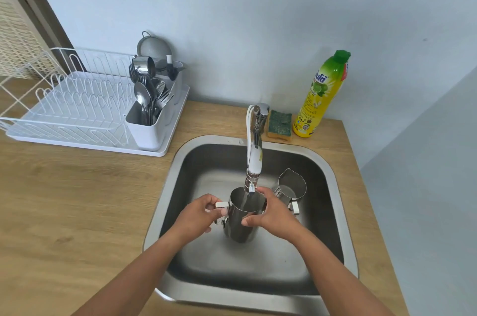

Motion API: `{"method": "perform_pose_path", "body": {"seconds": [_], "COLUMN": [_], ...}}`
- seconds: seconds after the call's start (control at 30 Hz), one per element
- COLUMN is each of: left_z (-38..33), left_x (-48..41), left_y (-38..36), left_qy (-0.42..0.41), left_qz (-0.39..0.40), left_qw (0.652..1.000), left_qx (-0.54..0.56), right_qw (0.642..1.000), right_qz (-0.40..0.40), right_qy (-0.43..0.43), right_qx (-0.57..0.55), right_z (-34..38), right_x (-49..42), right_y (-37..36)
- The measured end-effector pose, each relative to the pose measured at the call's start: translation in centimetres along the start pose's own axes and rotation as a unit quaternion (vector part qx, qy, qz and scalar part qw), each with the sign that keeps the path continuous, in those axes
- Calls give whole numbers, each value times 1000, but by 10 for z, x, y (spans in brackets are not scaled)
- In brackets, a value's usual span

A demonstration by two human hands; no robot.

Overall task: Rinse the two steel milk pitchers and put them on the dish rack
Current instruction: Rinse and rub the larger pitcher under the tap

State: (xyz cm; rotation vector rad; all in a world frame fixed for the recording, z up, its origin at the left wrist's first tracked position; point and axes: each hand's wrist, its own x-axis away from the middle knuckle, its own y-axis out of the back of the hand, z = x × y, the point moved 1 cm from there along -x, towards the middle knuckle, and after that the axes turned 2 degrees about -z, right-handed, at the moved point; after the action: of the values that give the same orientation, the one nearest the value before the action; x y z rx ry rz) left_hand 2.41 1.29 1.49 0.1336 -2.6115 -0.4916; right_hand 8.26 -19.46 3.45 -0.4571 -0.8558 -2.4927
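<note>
Pitcher [236, 226] gripped at handle by left hand [196, 220], right hand [277, 217] cupping side.

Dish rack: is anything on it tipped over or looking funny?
A little steel cup lies on its side on top of the forks and spoons in the dish rack, not standing up. Nothing looks spilled or broken.

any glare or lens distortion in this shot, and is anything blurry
Head view: soft, even light with only faint shadows; bright glare on the faucet and on the held pitcher; wide-angle stretch skews the dish rack near the left edge; the sink floor looks smeared below the pitcher, from water or from blur, I cannot tell which.
</note>
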Motion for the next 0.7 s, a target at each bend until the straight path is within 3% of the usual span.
{"method": "perform_pose_path", "body": {"seconds": [0.2, 0.53, 0.6, 0.7], "left_z": [-3, -1, 1, 7], "left_x": [0, -8, -11, -13], "left_y": [-4, -6, -7, -8], "left_qy": [-7, 49, 72, 121], "left_qz": [-28, 31, 47, 77], "left_qw": [999, 998, 996, 989], "left_qx": [-15, 18, 24, 30], "right_qw": [999, 991, 985, 968], "right_qz": [-18, -37, -70, -204], "right_qy": [-22, -68, -82, -98], "right_qx": [-34, -108, -135, -113], "right_z": [-6, -21, -28, -41], "right_x": [1, -1, -2, -2], "right_y": [1, 3, 6, 16]}}
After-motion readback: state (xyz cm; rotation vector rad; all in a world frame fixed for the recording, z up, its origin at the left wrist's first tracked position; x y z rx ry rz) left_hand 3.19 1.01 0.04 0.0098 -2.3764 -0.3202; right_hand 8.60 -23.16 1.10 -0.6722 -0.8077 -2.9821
